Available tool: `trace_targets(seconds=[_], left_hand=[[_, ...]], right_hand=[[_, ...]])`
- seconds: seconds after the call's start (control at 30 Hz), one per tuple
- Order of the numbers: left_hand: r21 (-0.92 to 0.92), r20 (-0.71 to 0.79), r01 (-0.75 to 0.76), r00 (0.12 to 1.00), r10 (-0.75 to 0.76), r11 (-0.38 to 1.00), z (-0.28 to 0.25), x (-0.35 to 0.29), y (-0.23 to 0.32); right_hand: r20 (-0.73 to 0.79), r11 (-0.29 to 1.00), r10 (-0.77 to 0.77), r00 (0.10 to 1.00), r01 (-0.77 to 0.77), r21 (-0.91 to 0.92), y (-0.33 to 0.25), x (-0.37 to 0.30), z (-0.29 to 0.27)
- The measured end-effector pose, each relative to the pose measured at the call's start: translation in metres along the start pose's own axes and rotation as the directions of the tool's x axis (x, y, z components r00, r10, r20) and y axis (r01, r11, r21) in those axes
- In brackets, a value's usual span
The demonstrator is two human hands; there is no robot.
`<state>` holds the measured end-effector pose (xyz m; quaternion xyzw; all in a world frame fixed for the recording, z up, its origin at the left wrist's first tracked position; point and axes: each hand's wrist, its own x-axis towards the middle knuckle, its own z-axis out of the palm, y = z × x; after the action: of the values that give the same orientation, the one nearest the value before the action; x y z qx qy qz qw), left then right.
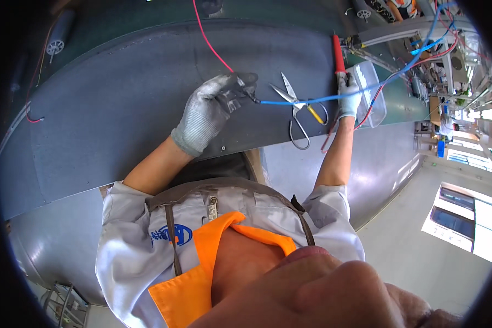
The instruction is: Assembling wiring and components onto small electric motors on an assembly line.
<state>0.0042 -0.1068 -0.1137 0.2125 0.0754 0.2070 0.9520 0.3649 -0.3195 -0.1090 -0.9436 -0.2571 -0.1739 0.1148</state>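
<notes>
My left hand (201,117), in a grey-white glove, is closed around a small dark part (248,82) above the bench. A red wire (213,49) runs up from this part, and a blue wire (290,103) leads from it to the right. My gloved right hand (349,97) grips a red pen-shaped tool (339,54) with a thin tip pointing away from me. Between the hands lie open scissors (295,104) with metal loop handles, one partly yellow; the blue wire crosses over them. Beside my right hand stands a clear plastic box (376,101).
The dark bench top (109,104) ends at a front edge close to my body. A grey cylinder with a shaft (57,41) lies at the far left. Metal framing (388,34) and hanging blue and red wires are at the right. Another person (447,128) is in the distance.
</notes>
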Motion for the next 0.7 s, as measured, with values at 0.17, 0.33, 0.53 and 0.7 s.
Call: trace_targets(seconds=[0.17,0.33,0.53,0.7], left_hand=[[0.019,0.078,-0.078,0.994,0.076,0.997,-0.008,-0.002,0.009],[0.038,0.011,-0.108,0.994,0.108,0.993,-0.012,-0.006,0.015],[0.004,0.017,-0.142,0.990,0.142,0.990,-0.018,0.000,0.019],[0.045,0.026,-0.119,0.993,0.118,0.992,-0.003,-0.003,0.024]], right_hand=[[0.150,0.634,-0.090,0.985,-0.060,0.771,-0.068,0.014,0.004],[0.304,0.361,-0.359,0.882,-0.168,0.917,-0.179,0.022,-0.024],[0.507,0.578,-0.600,0.619,-0.102,0.809,-0.213,0.056,-0.005],[0.511,0.678,-0.554,0.658,-0.001,0.735,-0.210,0.052,0.000]])
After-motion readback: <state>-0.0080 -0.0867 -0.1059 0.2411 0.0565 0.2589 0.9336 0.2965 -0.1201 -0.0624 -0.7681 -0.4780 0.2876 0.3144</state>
